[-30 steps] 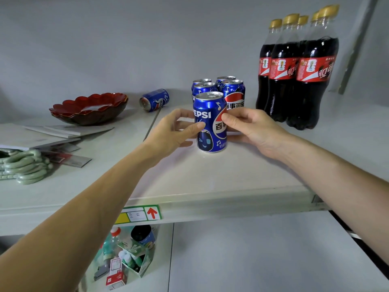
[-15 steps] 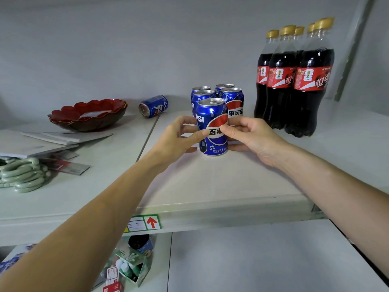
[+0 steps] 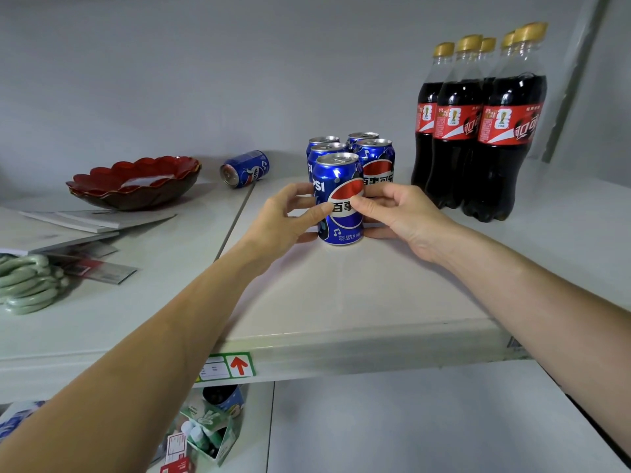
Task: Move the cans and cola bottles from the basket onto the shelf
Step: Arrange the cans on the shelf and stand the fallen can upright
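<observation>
Both the left hand [image 3: 286, 216] and the right hand [image 3: 396, 213] pinched the front can [image 3: 339, 199] with curled fingers [image 3: 319, 210], so a careless nudge could topple the cans behind [image 3: 377, 158] on the shelf [image 3: 341, 302].

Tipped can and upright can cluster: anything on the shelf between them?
Nothing: in the head view, only bare shelf separates the tipped can from the upright can cluster.

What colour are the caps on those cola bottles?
Gold caps on the cola bottles, head view.
</observation>
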